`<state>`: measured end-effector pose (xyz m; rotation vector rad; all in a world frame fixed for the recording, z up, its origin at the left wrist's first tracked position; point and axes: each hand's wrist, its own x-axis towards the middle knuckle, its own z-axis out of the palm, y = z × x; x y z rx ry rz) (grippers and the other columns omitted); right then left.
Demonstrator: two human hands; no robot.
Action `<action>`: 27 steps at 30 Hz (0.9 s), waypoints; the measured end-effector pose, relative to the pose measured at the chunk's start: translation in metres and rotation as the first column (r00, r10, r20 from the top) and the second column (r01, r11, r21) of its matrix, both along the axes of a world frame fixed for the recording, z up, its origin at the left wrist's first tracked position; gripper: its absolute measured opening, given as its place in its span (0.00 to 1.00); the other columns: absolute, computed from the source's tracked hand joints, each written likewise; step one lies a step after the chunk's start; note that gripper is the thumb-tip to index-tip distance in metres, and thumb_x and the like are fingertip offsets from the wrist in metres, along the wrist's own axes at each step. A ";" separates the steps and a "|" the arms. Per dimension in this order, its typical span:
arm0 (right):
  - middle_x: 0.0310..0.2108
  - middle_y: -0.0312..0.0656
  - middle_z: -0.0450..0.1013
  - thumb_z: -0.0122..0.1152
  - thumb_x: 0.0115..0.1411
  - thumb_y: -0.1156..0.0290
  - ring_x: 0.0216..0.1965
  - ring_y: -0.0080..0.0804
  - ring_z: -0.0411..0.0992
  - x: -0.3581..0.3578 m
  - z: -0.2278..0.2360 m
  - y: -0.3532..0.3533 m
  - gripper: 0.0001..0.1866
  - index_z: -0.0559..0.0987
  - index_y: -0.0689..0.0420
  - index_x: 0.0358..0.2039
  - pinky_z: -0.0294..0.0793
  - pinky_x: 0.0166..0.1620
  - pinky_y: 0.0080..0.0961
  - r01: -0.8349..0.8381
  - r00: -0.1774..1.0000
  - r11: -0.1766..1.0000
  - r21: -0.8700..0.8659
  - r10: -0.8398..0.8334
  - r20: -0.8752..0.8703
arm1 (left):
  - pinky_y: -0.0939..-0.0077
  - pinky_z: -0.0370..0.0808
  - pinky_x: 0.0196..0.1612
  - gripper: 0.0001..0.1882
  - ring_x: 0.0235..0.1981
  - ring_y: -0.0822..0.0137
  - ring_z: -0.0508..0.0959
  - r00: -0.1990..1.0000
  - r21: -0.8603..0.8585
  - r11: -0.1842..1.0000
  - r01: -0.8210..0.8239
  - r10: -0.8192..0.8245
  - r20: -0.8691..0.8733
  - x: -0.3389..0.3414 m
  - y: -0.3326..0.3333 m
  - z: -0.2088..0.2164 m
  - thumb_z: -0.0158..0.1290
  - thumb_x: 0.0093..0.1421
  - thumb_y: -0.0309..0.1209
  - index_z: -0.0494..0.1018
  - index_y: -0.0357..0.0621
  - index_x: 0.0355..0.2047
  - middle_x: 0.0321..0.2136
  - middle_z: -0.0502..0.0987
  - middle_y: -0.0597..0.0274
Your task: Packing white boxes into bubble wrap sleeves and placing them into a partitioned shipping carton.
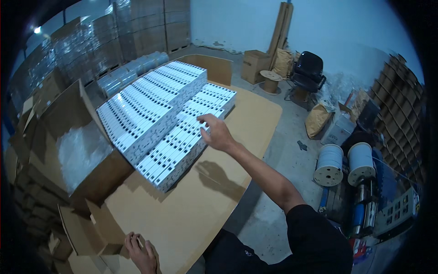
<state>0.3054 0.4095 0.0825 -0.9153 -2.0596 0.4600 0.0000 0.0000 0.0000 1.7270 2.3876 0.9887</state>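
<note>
Nearest, at the lower edge of the tan worktop, a left hand with back upward and fingers bent, just beside a small open carton; grip or contact there impossible to tell. Close by, on dark trousers, a pale mark, too small to read. Then a bare right forearm, slanting up and leftward from a black sleeve to a right hand over the right side of the lower block of white strips; index finger and thumb well parted, shadow cast on the worktop below, contact with the strips uncertain. On the worktop, just left, the taller block of similar strips, tops dotted with dark squares, sides speckled. Farther left, a large open carton with clear plastic film. Off to the right, two pale wound spools; beyond, a light-grey box with dark print, blurred. Toward the back, a black office chair and film-wrapped stacks.
</note>
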 end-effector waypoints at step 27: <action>0.52 0.45 0.69 0.56 0.53 0.84 0.50 0.55 0.72 0.117 -0.073 0.085 0.20 0.76 0.50 0.46 0.75 0.52 0.45 0.273 0.928 0.933 0.234 -0.320 0.193 | 0.54 0.72 0.57 0.17 0.53 0.42 0.73 0.990 0.098 0.992 0.078 -0.065 -0.126 -0.009 0.043 -0.006 0.53 0.66 0.33 0.72 0.32 0.51 0.53 0.71 0.39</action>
